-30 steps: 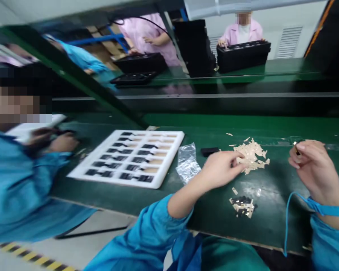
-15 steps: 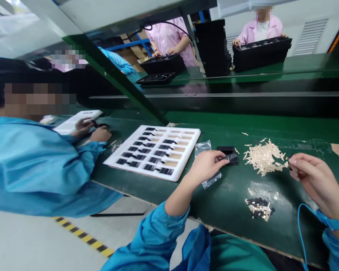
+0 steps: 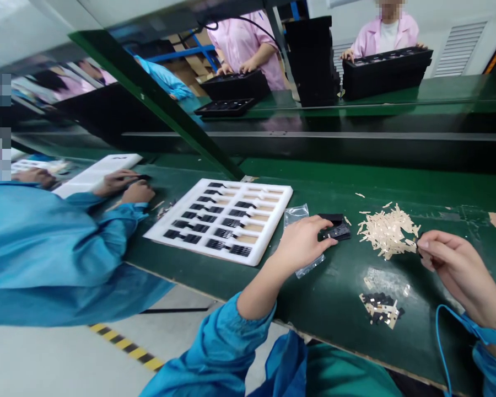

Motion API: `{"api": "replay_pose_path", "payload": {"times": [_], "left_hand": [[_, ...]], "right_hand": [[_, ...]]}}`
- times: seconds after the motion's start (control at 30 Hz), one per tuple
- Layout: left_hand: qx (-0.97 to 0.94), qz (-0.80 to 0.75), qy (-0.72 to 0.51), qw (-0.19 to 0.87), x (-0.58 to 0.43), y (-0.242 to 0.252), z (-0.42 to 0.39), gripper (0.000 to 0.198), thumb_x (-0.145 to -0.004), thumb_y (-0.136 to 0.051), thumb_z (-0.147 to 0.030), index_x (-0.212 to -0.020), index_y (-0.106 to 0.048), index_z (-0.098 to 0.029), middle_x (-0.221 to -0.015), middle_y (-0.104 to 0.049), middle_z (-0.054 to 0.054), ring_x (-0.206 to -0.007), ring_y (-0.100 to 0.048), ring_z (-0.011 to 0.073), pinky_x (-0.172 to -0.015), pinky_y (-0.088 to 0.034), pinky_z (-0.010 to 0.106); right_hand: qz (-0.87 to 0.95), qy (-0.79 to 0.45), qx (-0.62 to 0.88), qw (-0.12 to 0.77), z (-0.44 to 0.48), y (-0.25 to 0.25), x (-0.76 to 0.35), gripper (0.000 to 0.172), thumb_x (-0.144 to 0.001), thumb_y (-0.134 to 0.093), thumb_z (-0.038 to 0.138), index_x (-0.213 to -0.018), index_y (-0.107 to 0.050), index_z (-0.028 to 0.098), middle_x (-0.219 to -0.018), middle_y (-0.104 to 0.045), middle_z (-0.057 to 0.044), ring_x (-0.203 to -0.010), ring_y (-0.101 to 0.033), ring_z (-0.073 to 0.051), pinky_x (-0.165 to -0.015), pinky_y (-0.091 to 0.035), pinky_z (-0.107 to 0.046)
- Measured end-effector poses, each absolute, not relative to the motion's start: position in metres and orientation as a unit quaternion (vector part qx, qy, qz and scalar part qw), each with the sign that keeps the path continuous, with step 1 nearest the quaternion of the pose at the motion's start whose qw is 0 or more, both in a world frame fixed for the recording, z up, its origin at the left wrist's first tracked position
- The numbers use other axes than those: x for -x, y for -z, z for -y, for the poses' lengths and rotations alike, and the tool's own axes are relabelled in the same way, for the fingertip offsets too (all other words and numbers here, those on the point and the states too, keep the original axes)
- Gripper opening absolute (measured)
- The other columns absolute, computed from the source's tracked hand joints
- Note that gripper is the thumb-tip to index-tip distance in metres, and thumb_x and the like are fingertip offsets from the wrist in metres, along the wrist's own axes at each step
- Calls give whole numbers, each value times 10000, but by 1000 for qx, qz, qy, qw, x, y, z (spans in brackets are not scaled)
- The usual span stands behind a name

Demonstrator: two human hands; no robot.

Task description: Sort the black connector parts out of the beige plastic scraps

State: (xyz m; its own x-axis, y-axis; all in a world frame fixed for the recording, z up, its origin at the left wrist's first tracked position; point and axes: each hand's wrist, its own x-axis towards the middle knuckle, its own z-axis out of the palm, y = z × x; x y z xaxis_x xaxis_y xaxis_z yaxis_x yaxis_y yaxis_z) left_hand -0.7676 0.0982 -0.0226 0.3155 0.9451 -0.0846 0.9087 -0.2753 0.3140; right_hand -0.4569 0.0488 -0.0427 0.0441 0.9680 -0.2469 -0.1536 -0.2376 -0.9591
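My left hand (image 3: 301, 242) rests beside a small stack of flat black pieces (image 3: 338, 232), its thumb and index finger apart on either side of the stack's near end. Whether the fingertips touch it, I cannot tell. Partly under that hand lies a clear plastic bag (image 3: 296, 214). At the right, my right hand (image 3: 452, 259) pinches a small dark piece (image 3: 419, 241), mostly hidden by the fingers, at the edge of a heap of thin cream-coloured strips (image 3: 386, 231). Nearer me is a smaller pile of black and cream pieces (image 3: 381, 310).
A white foam tray (image 3: 256, 258) with black comb-like parts in its slots stands left of my hands. Farther left, a co-worker's hands (image 3: 137, 190) hold something dark. A slanted green post (image 3: 161, 110) rises behind the tray. A blue cord (image 3: 438, 336) hangs from my right wrist.
My left thumb and index finger have spread apart at the black stack. My right hand has shifted slightly left, still pinching the dark piece. The view has turned a little.
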Motion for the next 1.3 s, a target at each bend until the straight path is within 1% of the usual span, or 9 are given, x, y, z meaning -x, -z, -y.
{"api": "replay_pose_path", "payload": {"times": [0.1,0.27,0.5,0.63,0.8,0.93,1.07,1.17,1.3], "left_hand": [[-819,-559,-34,123,770,24,-97,226,-952,-715,-340,-1139,-765,-225,-1132,-761,35,-1052,-721,277,-875,-553,391],[-840,-530,-21,110,774,24,-95,243,-995,-639,-320,-1166,-763,-201,-1112,-758,62,-1032,-723,293,-871,-566,433],[-835,-531,-13,147,768,27,-96,397,-945,-728,-398,-1277,-699,-183,-1263,-731,104,-1158,-687,356,-972,-540,496],[-840,-520,-15,154,767,35,-95,313,-959,-707,-313,-1253,-695,-206,-1211,-745,80,-1141,-689,331,-970,-522,476],[-841,-512,-21,172,770,40,-96,294,-929,-745,-326,-1196,-703,-212,-1133,-743,78,-1113,-676,325,-952,-505,463],[-821,-512,-58,248,771,42,-94,329,-922,-750,-347,-1222,-676,-234,-1077,-753,55,-1055,-691,288,-947,-501,432],[-818,-502,-108,259,772,46,-93,198,-941,-712,-368,-1069,-713,-217,-1070,-718,62,-1058,-660,265,-955,-494,411],[-811,-522,-129,230,774,50,-93,305,-1002,-604,-436,-1167,-704,-199,-1129,-701,91,-1072,-649,268,-981,-495,429],[-823,-524,-95,195,776,53,-92,514,-916,-706,-566,-1286,-659,-213,-1233,-679,105,-1159,-619,316,-1012,-478,473]], "right_hand": [[380,-578,536,484,-49,45,455,289,-676,-904,431,-702,-752,186,-643,-601,-36,-531,-465,-119,-476,-361,-224],[382,-580,530,487,-50,47,456,289,-689,-898,427,-702,-748,180,-640,-596,-36,-528,-464,-123,-478,-361,-230],[377,-585,534,480,-49,47,456,281,-691,-906,423,-717,-753,189,-643,-587,-32,-548,-467,-127,-489,-366,-228],[373,-588,532,482,-48,48,456,285,-698,-910,428,-722,-751,193,-653,-588,-31,-557,-463,-125,-495,-370,-225],[371,-584,536,484,-48,47,457,293,-682,-916,433,-716,-753,192,-648,-584,-31,-552,-463,-125,-491,-376,-225],[380,-579,536,483,-48,45,457,290,-683,-907,431,-711,-752,187,-639,-581,-35,-545,-462,-131,-483,-373,-233],[385,-575,535,485,-48,47,457,270,-695,-893,420,-719,-752,191,-646,-584,-34,-541,-465,-134,-478,-368,-239],[380,-579,532,486,-49,48,456,252,-701,-888,407,-720,-749,197,-644,-582,-28,-532,-462,-130,-475,-357,-240],[382,-582,532,481,-50,48,456,265,-702,-895,414,-720,-749,193,-639,-590,-34,-537,-465,-132,-479,-359,-241]]}}
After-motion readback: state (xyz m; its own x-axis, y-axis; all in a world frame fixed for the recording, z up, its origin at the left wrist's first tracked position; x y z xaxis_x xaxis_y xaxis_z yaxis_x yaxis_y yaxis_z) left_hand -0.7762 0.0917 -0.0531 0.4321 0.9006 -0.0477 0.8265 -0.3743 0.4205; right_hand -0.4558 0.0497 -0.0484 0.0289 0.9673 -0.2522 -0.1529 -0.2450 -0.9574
